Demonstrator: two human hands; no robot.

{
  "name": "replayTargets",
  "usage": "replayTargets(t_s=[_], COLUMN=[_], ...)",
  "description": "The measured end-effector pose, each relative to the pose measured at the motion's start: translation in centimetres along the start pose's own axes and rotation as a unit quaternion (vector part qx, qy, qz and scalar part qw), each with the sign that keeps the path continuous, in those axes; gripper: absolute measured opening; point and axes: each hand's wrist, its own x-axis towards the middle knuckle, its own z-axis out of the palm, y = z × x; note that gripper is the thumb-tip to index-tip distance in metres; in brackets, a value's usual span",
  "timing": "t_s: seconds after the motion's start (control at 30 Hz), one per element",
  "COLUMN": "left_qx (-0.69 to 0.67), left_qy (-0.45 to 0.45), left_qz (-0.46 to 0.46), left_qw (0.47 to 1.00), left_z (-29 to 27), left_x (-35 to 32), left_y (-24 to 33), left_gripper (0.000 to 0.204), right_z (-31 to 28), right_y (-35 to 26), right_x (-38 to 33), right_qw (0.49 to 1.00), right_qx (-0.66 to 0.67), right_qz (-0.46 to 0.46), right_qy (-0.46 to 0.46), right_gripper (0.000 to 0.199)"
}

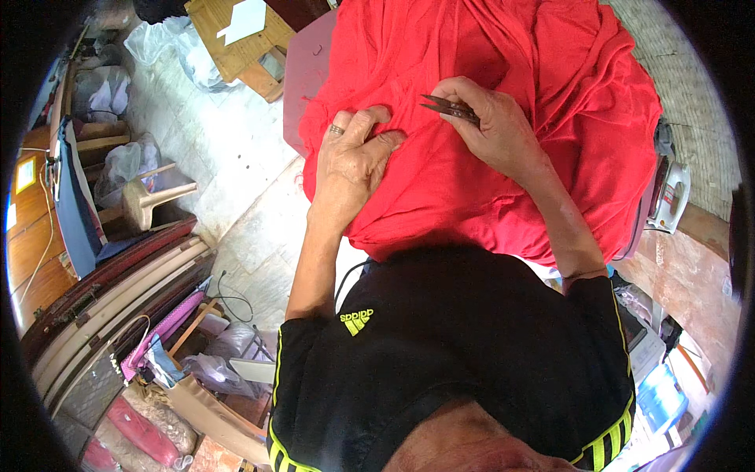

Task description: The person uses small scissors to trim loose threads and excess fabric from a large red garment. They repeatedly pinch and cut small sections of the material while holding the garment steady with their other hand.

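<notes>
A large piece of red cloth (487, 208) lies rumpled in front of me, spread over a mauve surface. My left hand (346, 161), with a ring on one finger, rests at its left side; the fingers are curled and pinch the fabric. In my right hand (503, 134) is a pair of small dark thread snips (452, 108), held between thumb and fingers. Their two pointed tips are slightly apart and face left, toward my left hand. The tips are over the cloth; whether they touch it I cannot tell.
The mauve tabletop (303, 86) shows at the cloth's left edge. A clothes iron (670, 197) stands at the right. Back left is a wooden stool (216, 35) with white paper on it. Plastic bags (185, 51) lie on the tiled floor; stacked boards (118, 291) line the left.
</notes>
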Motion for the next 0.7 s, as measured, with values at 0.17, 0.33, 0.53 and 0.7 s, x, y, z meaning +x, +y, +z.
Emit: replayTargets(t_s=[0.17, 0.33, 0.53, 0.7], left_qx=[-0.045, -0.053, -0.043, -0.053], left_qy=[0.037, 0.059, 0.079, 0.101], left_qz=[-0.02, -0.049, -0.081, -0.095], left_qw=[0.998, 0.996, 0.993, 0.989], left_z=[-0.2, -0.6, -1.2, -1.0], left_x=[-0.6, -0.9, -1.0, -1.0], left_y=[-0.9, -0.9, -1.0, -0.4], left_gripper=[0.019, 0.015, 0.015, 0.017], right_z=[1.3, 2.6, 2.5, 2.2], right_y=[-2.3, -2.5, -2.6, -3.5], right_x=[-0.5, 0.3, 1.1, 1.6], right_qw=[0.989, 0.996, 0.994, 0.992], right_qx=[-0.016, 0.057, 0.014, -0.04], right_qz=[-0.094, -0.071, -0.076, -0.058], right_qy=[0.117, -0.004, -0.071, -0.101], right_gripper=[0.028, 0.024, 0.019, 0.019])
